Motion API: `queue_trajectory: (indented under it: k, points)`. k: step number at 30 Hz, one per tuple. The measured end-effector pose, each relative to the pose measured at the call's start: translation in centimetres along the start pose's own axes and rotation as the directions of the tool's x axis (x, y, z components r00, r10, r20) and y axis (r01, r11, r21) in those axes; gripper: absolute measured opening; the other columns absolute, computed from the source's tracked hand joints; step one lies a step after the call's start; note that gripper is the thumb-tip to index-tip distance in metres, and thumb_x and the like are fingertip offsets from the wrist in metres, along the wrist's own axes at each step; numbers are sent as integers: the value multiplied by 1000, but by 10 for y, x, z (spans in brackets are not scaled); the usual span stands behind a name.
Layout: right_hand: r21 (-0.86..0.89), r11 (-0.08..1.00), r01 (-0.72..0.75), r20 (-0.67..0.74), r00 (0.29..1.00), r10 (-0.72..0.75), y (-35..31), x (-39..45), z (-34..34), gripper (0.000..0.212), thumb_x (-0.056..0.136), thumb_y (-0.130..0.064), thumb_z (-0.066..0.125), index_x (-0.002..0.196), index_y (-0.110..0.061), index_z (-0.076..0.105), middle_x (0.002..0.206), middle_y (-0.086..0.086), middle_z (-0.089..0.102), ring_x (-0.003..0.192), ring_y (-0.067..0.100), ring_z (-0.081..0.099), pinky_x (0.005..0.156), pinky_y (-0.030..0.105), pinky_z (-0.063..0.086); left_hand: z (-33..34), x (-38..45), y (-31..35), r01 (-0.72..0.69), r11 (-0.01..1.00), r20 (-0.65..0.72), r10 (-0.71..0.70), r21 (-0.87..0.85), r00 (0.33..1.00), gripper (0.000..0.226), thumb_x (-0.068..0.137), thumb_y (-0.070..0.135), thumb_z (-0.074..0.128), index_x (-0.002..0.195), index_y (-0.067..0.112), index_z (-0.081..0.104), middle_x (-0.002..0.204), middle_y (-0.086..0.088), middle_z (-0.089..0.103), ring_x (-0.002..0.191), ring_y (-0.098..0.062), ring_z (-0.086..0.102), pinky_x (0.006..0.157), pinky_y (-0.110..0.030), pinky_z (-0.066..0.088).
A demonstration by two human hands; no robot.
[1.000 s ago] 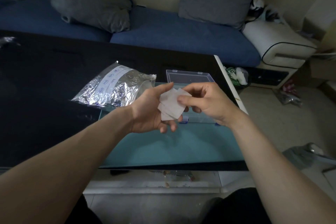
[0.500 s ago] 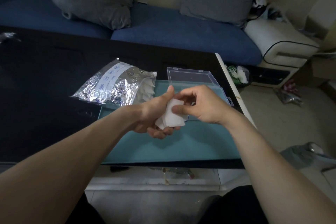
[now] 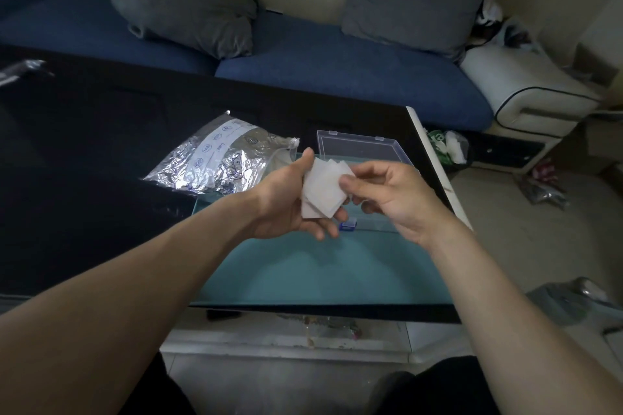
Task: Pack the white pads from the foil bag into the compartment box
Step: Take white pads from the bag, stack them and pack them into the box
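Foil bag [image 3: 219, 158] lies on dark tabletop [image 3: 84, 145], mouth toward clear compartment box [image 3: 362, 148], lid up; box interior mostly hidden behind hands. Left hand [image 3: 286, 202] grips fanned stack of white pads [image 3: 322, 192] above teal mat [image 3: 320, 269]; right hand [image 3: 391, 194] pinches top pad's edge.
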State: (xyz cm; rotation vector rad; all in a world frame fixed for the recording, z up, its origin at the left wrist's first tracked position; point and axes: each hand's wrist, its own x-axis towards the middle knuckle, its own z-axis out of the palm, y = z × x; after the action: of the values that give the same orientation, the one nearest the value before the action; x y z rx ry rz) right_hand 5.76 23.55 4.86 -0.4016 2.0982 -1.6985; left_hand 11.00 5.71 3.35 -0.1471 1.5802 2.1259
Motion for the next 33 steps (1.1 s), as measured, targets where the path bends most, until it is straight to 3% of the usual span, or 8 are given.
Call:
queue_trajectory:
  k: [4, 8, 11, 14, 18, 22, 25, 33]
  points:
    - [-44, 990, 133, -111, 984, -137, 1, 3, 9, 20, 80, -8, 81, 97, -3, 73, 72, 3, 75, 56, 7, 66, 55, 14, 48, 3, -3, 1, 7, 999, 80, -3, -48, 997, 88, 97, 68, 6, 134, 4, 54, 88, -25, 65, 68, -36, 68, 54, -33, 56]
    - [-323, 913, 249, -54, 958, -280, -2, 6, 15, 23, 88, -12, 76, 110, -15, 73, 102, -1, 72, 73, -1, 67, 71, 16, 52, 2, -6, 2, 2, 997, 69, 4, -75, 998, 72, 99, 66, 19, 110, 8, 61, 86, -23, 66, 74, -36, 68, 60, -35, 58]
    - [-388, 886, 254, 153, 966, -210, -4, 0, 18, 72, 81, -15, 83, 143, -28, 50, 126, -17, 53, 105, -8, 60, 84, 18, 52, 9, -10, 4, -57, 992, -11, 56, -116, 998, 30, 102, 29, 44, 96, 11, 67, 89, -13, 64, 77, -26, 68, 73, -38, 60]
    - [-432, 854, 290, 249, 948, -196, -1, -3, 27, 109, 63, -20, 95, 153, -33, 34, 129, -17, 48, 113, 3, 63, 91, 23, 54, 12, -12, 3, -73, 991, 5, 74, -109, 997, 21, 96, 12, 49, 84, 17, 65, 80, -5, 67, 73, -17, 65, 73, -33, 51]
    - [-523, 744, 417, 191, 908, -374, 1, 5, 35, 77, 59, -17, 95, 128, -21, 61, 115, -5, 59, 102, 12, 64, 87, 35, 57, 14, -8, 1, -106, 977, -34, 101, -186, 994, 13, 96, 10, 49, 95, 13, 62, 81, -4, 68, 71, -14, 68, 60, -28, 56]
    - [-602, 713, 359, 198, 932, -302, -1, 2, 33, 89, 54, -28, 99, 132, -27, 54, 123, -7, 48, 109, 5, 53, 86, 12, 45, 11, -2, -4, -125, 967, -100, 105, -220, 989, 9, 93, 6, 56, 101, 9, 58, 82, -7, 62, 69, -17, 65, 58, -26, 54]
    - [-623, 678, 390, 191, 917, -351, 0, 4, 34, 75, 56, -30, 98, 123, -23, 63, 118, -5, 55, 105, 9, 56, 84, 17, 43, 12, -4, -6, -119, 981, -81, 107, -156, 991, 14, 88, 3, 61, 101, 9, 62, 84, -7, 67, 72, -16, 68, 63, -29, 57]
    - [-626, 660, 416, 241, 908, -343, 3, 4, 33, 86, 57, -22, 96, 134, -19, 58, 130, -2, 52, 117, 10, 54, 98, 14, 42, 18, -2, -6, -235, 954, -166, 205, -187, 965, 35, 75, -5, 66, 108, 1, 57, 86, -17, 59, 71, -22, 64, 57, -27, 55]
